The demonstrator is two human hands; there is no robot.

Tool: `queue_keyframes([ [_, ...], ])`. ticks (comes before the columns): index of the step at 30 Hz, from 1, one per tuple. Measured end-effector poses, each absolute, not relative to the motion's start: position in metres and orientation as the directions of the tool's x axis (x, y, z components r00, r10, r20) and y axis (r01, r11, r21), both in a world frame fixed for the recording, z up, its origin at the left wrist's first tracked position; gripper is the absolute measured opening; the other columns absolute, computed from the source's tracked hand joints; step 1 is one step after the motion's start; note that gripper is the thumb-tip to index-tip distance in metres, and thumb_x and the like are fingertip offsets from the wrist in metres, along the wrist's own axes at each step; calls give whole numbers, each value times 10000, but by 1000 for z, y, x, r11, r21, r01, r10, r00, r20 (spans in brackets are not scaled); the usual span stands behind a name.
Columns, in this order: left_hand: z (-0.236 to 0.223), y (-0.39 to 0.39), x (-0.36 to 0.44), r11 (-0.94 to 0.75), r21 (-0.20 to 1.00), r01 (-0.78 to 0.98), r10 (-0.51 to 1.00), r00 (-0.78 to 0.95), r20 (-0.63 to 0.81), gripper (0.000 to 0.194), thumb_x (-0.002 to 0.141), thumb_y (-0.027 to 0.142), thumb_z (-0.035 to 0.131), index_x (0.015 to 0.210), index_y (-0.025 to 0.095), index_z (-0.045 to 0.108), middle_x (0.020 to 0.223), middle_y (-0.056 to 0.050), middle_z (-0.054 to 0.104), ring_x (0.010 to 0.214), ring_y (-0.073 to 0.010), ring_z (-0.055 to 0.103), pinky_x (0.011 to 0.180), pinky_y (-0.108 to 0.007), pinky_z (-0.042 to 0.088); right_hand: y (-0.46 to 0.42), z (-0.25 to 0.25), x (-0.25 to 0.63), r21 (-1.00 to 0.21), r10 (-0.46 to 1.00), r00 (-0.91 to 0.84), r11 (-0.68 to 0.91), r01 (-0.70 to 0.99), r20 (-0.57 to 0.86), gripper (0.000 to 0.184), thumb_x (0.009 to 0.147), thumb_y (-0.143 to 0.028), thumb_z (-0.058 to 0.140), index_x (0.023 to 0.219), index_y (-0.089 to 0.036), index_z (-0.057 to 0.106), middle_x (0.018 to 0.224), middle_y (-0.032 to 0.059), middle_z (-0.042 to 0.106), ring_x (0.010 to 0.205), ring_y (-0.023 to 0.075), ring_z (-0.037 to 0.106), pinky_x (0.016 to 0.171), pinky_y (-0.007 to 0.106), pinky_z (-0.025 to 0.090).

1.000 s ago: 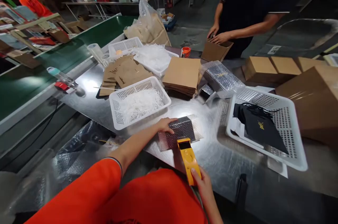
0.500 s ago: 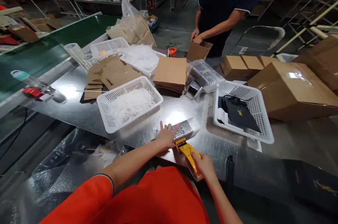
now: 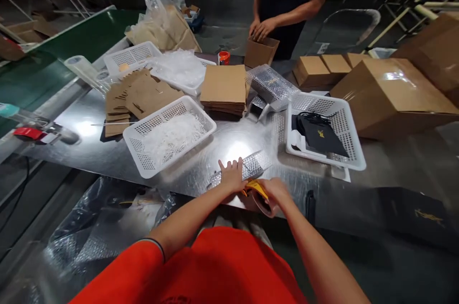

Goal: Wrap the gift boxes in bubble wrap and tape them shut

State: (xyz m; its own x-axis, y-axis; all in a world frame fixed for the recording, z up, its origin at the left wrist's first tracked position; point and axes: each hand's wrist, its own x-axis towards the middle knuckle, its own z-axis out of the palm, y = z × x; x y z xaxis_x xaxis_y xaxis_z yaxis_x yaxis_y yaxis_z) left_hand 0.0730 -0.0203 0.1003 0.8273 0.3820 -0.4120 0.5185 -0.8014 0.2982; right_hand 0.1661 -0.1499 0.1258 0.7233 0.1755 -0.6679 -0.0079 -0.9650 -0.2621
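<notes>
My left hand [image 3: 232, 176] lies flat, fingers spread, on a small bubble-wrapped package [image 3: 251, 167] at the near edge of the metal table [image 3: 107, 151]. My right hand [image 3: 274, 194] is closed around a yellow tape dispenser [image 3: 255, 186], its head pressed against the package's near side. Only a sliver of the dispenser shows between the hands.
A white basket of white strips [image 3: 168, 134] sits to the left, a white basket with black pouches [image 3: 321, 132] to the right. Flat cardboard stacks [image 3: 224, 86], brown boxes [image 3: 389, 96] and bubble wrap [image 3: 270, 84] lie behind. A person in a dark shirt handles a small box [image 3: 260, 50] across the table.
The right hand has drawn the yellow dispenser in toward the package and over it. The left hand has stayed on the package. The camera has tilted and pulled back.
</notes>
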Motion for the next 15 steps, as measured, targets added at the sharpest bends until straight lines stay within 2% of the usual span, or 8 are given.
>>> queue_keyframes([
  [3, 102, -18, 73, -797, 302, 523, 394, 829, -397, 919, 815, 425, 693, 1576, 157, 255, 1455, -226, 484, 1329, -434, 446, 1159, -678, 218, -143, 134, 169, -257, 166, 734, -966, -12, -658, 277, 757, -408, 651, 758, -140, 723, 695, 130, 705, 711, 269, 709, 606, 315, 469],
  [6, 111, -14, 71, -773, 351, 528, 410, 839, -358, 884, 733, 423, 774, 1494, 195, 388, 1349, -177, 576, 1227, -404, 535, 1110, -579, 323, -151, 149, 160, -269, 173, 746, -963, -8, -642, 317, 787, -406, 608, 845, -126, 744, 796, 165, 738, 783, 287, 721, 613, 316, 473],
  [8, 121, -15, 68, -755, 398, 522, 422, 850, -315, 840, 700, 482, 791, 1427, 224, 460, 1284, -145, 621, 1163, -388, 573, 1074, -543, 355, -165, 162, 153, -288, 192, 757, -957, 6, -624, 359, 813, -435, 576, 873, -127, 751, 846, 182, 748, 814, 294, 722, 620, 319, 472],
  [11, 135, -28, 68, -751, 459, 474, 427, 880, -209, 766, 727, 565, 741, 1360, 201, 509, 1220, -143, 638, 1127, -391, 590, 1019, -514, 396, -190, 182, 151, -269, 205, 790, -962, 53, -578, 424, 848, -499, 538, 882, -137, 756, 871, 187, 751, 841, 299, 721, 643, 326, 477],
  [15, 144, -60, 77, -776, 465, 426, 393, 903, -172, 699, 756, 517, 707, 1332, 171, 515, 1199, -157, 629, 1127, -391, 596, 970, -493, 444, -208, 194, 155, -203, 124, 821, -979, 11, -557, 431, 864, -496, 548, 906, -123, 761, 843, 186, 747, 793, 290, 721, 656, 333, 481],
])
